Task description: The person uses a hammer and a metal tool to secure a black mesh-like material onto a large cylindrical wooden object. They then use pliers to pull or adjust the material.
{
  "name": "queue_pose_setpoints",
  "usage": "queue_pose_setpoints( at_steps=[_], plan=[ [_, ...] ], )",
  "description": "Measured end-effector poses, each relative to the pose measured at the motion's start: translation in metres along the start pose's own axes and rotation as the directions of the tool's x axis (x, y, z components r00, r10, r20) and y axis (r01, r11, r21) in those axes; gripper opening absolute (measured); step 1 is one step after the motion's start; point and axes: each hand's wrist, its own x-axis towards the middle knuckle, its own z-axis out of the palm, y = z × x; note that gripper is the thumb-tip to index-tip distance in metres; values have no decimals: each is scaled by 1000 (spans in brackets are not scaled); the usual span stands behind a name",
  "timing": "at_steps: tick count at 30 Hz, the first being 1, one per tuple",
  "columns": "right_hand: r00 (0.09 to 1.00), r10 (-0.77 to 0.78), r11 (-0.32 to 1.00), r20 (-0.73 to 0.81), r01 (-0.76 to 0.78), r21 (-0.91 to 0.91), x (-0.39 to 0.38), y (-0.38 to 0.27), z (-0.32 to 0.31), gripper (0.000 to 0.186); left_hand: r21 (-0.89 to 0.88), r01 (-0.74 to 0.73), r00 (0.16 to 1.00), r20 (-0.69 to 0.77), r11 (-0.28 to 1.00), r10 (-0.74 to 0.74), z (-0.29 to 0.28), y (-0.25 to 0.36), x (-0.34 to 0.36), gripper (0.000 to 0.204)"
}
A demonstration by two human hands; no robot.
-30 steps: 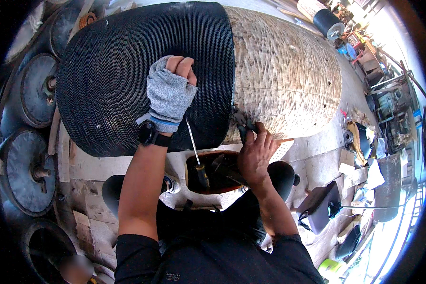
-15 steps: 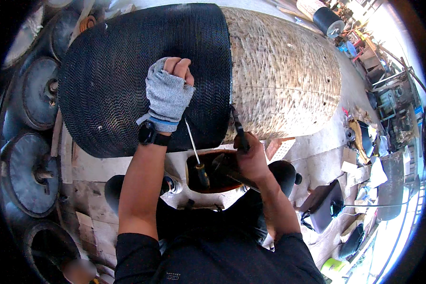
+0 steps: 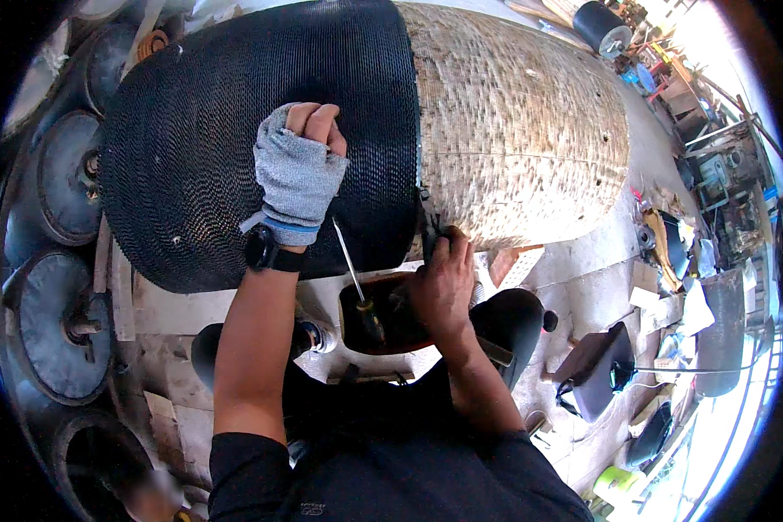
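Observation:
A large drum lies crosswise in front of me, its left part wrapped in black ribbed covering, its right part a bare, mottled tan surface. My left hand, in a grey fingerless glove, rests on the black covering with its fingers curled in; what they hold, if anything, is hidden. At the seam's lower end, my right hand is bare and closed round a dark hand tool; its exact kind is unclear. Between my hands, a screwdriver leans handle down in a dark open container, its shaft reaching the drum.
Dark round rollers with shafts line the left side. A dark box-shaped case stands on the tiled floor at right, near a green bucket. Scraps and tools clutter the far right. My knees flank the container.
My right hand has moved slightly left and turned over the tool, covering more of it. My left hand remains on the black covering, and the whole view has shifted a little.

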Motion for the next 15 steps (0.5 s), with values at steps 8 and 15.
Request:
queue_pose_setpoints(
  at_steps=[8, 15],
  plan=[
    [743, -102, -118, 661, -669, 734, 10, 20, -56, 42, 3, 15, 999, 42, 1000, -15, -2, -3, 0, 34],
    [980, 8, 997, -200, 7, 77, -6, 45, -155, 25, 62, -29, 997, 71, 998, 24, -5, 10, 14, 40]
  ],
)
